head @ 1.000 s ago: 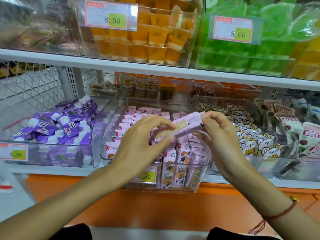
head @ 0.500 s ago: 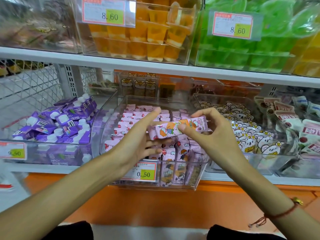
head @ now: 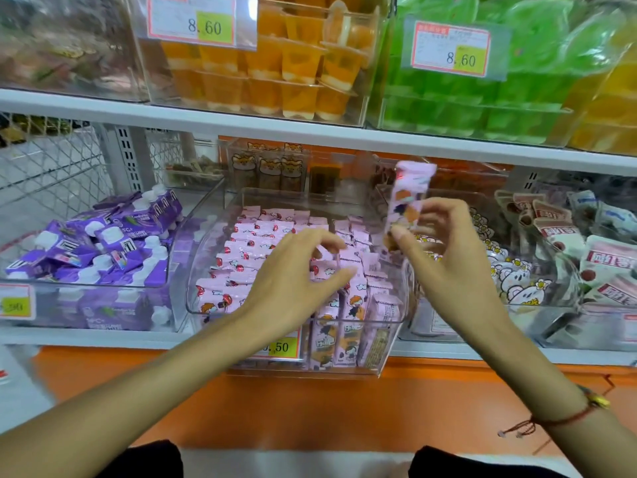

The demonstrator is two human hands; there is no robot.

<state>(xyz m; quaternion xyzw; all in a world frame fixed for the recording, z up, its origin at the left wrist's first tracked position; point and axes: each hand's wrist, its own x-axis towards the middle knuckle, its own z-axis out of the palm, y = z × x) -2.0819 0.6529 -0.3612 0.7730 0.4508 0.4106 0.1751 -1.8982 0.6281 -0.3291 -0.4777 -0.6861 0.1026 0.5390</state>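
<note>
**A:** Where is the pink packet (head: 408, 198)?

**B:** In the right hand (head: 458, 267), nearly upright with its top leaning a little to the right, above the right rear corner of the clear bin (head: 213, 305). Thumb and fingertips pinch its lower end, and the upper end stands free.

**A:** And the left hand (head: 293, 281)?

**B:** It hovers palm down over the middle of the same bin. The fingers are loosely bent and apart from the thumb, with nothing between them. The fingertips are blurred, so they may be brushing what lies below.

**A:** What fills the bin?

**B:** Stocked packets (head: 248, 257) of the same pink. They lie flat in rows toward the back and stand on end against the front wall. A price label (head: 281, 346) ending in .50 sits on that wall, partly behind the left wrist.

**A:** Where does the bin stand?

**B:** At the front edge of the lower shelf (head: 103, 336), between 2 other bins. Purple pouches (head: 100, 243) are on its left and white cartoon packets (head: 517, 284) on its right.

**A:** And higher up?

**B:** The upper shelf (head: 310, 129) carries orange jelly cups (head: 275, 70) toward the left and green jelly cups (head: 482, 108) toward the right. Each sits behind a tag reading 8.60.

**A:** Anything on the arms?

**B:** A red cord (head: 568, 417) circles the right wrist.
</note>
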